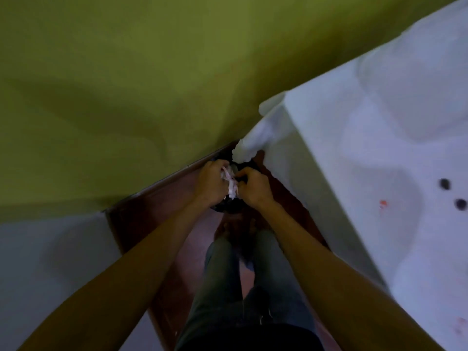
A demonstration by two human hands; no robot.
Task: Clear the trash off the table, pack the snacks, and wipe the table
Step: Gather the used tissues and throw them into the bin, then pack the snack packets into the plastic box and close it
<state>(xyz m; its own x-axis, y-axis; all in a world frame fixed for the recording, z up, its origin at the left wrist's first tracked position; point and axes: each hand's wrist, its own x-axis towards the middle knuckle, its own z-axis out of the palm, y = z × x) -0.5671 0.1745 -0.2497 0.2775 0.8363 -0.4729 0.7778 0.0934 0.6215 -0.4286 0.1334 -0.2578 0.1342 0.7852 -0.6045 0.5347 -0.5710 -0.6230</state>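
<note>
I am looking down at the floor beside the table. My left hand (211,182) and my right hand (253,190) are pressed together around a crumpled white and pink wad of paper trash (231,184). Both hands hold it right over a dark bin or bag (228,207), which is mostly hidden beneath them. The table (379,173) with its white cloth fills the right side. On the cloth lie two small dark round bits (452,193) and an orange-red stain (383,203).
A green wall (126,72) rises ahead, with a dark wooden skirting (157,188) at its foot. The tablecloth corner (249,144) hangs down just above my hands. My legs (240,287) stand on the reddish floor below.
</note>
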